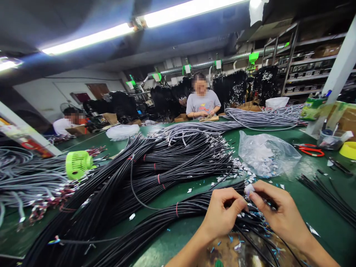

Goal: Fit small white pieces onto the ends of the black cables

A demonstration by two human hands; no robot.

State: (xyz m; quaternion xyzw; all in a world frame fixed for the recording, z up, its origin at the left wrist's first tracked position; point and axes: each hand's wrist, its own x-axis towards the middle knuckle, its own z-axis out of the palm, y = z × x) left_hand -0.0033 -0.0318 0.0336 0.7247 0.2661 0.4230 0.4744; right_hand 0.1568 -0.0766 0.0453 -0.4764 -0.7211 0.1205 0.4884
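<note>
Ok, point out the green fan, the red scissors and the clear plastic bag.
green fan [78,164], head view, on its round grille.
red scissors [310,150], head view, on the red handles.
clear plastic bag [265,154], head view, on its crumpled middle.

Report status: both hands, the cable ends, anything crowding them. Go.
Left hand and right hand both pinched on black cable ends. Small white piece at fingertips. Clear plastic bag just beyond, black cable bundles left.

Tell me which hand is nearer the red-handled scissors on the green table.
Right. The right hand lies below and to the left of the red-handled scissors, over the black cable ends. The left hand sits farther left, on the far side of the right hand from them.
</note>
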